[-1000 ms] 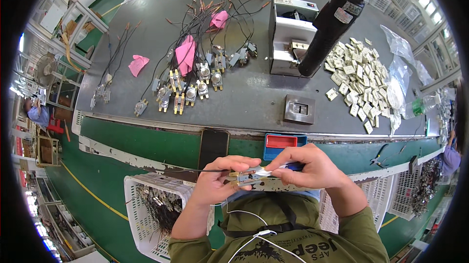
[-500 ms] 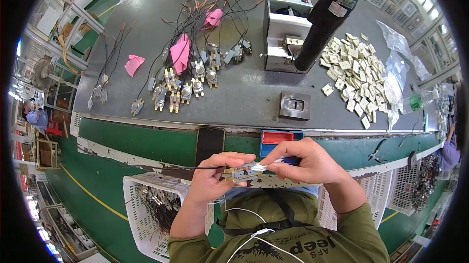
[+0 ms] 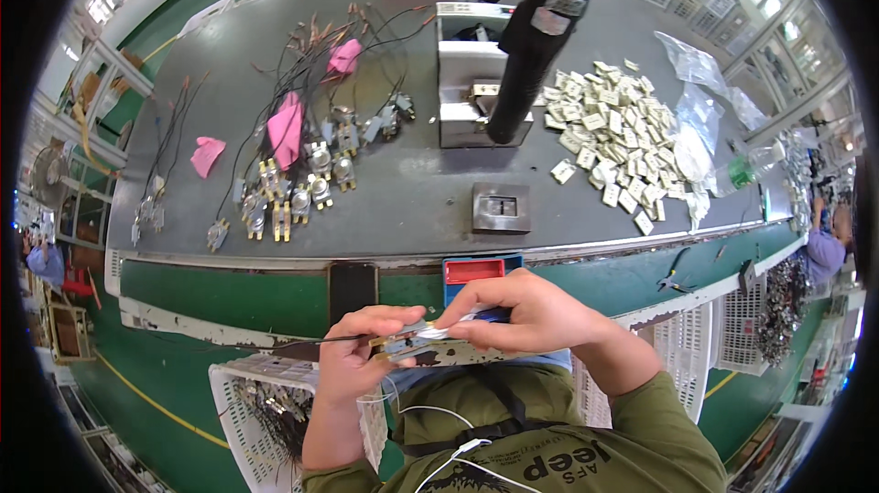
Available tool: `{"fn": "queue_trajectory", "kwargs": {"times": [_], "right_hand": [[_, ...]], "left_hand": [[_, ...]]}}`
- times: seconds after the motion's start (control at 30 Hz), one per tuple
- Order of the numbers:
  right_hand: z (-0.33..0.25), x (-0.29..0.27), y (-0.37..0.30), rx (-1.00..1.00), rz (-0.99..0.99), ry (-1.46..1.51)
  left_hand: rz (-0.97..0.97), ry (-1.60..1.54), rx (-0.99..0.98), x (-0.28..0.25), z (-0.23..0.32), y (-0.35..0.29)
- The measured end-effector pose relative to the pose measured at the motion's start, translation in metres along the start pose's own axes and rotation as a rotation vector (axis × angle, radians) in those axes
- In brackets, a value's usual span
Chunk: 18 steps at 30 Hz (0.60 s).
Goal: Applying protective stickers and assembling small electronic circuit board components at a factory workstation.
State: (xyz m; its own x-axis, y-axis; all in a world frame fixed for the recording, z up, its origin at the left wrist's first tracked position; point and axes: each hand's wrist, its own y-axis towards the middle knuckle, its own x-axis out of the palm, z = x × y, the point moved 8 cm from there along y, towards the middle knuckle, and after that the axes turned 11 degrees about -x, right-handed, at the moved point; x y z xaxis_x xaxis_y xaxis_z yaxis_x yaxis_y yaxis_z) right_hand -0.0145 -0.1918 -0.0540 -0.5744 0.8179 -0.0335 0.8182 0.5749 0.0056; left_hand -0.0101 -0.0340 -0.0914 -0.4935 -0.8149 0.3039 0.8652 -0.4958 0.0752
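Low in front of my body, my left hand point(image 3: 352, 356) grips a small grey component with brass-coloured terminals point(image 3: 400, 345), from which a black wire point(image 3: 302, 344) runs off to the left. My right hand point(image 3: 540, 314) is closed around a slim tool with a dark blue handle point(image 3: 495, 315). White material at the tool's front end point(image 3: 433, 332) lies against the component, beside my left fingers. Its tip is hidden, so its exact kind does not show.
Wired components point(image 3: 293, 200) and pink scraps point(image 3: 286, 131) cover the table's left. A steel block point(image 3: 501, 209) sits below a machine with a black cylinder point(image 3: 526, 63); pale pieces point(image 3: 613, 127) are heaped on the right. A phone point(image 3: 352, 292), blue-red box point(image 3: 474, 270) and pliers point(image 3: 676, 273) lie nearer.
The view has turned, so the table and its contents appear farther left. Both hands keep their grips, with the tool still against the component.
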Motion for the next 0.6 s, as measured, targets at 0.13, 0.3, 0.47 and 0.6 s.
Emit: {"fn": "queue_trajectory", "kwargs": {"times": [0.13,0.3,0.47,0.6], "right_hand": [[-0.0034,-0.0018,-0.0001,-0.053,0.062,0.04],[-0.0014,-0.0063,-0.0031,0.021,0.11,0.009],[-0.0049,-0.0027,0.0003,-0.08,0.084,-0.018],[-0.0019,-0.0019,0.0007,-0.141,0.108,-0.04]], "left_hand": [[0.005,0.029,0.003,0.0012,0.0025,0.0007],[0.042,0.065,-0.047,-0.001,-0.0045,0.0027],[0.022,0.027,-0.066,-0.0004,-0.0038,0.0004],[0.029,0.011,-0.053,-0.0008,-0.0025,-0.0003]]}}
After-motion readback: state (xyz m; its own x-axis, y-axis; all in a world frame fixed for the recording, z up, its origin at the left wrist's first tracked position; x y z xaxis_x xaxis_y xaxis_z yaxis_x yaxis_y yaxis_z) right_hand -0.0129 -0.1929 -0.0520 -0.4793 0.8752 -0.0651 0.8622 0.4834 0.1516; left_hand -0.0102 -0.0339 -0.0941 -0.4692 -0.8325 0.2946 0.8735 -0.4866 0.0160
